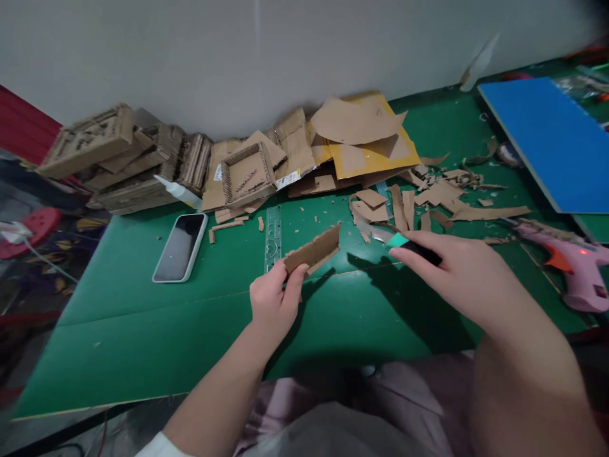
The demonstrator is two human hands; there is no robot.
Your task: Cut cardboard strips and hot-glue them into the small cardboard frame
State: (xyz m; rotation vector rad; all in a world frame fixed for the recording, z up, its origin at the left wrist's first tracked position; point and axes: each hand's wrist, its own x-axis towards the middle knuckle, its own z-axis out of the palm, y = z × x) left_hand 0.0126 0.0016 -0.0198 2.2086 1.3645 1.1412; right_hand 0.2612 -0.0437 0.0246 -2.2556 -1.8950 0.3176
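My left hand (277, 294) pinches a small piece of corrugated cardboard (314, 249) between thumb and fingers, held tilted above the green table. One long edge of the piece looks ragged. To the right, my right hand (442, 257) is closed round a knife (419, 249) with a black and green handle. Its metal blade (379, 235) points left, apart from the cardboard piece, near some paper scraps. Under my left hand's piece, partly covered, lies a clear plastic ruler (273, 231).
A phone (181, 247) lies at left. Behind are stacked cardboard frames (90, 146), a glue bottle (178, 190), a shallow cardboard tray (273, 188) and a yellow envelope (349, 162). Cardboard scraps (442, 193), a pink glue gun (580, 266) and a blue board (552, 143) occupy the right.
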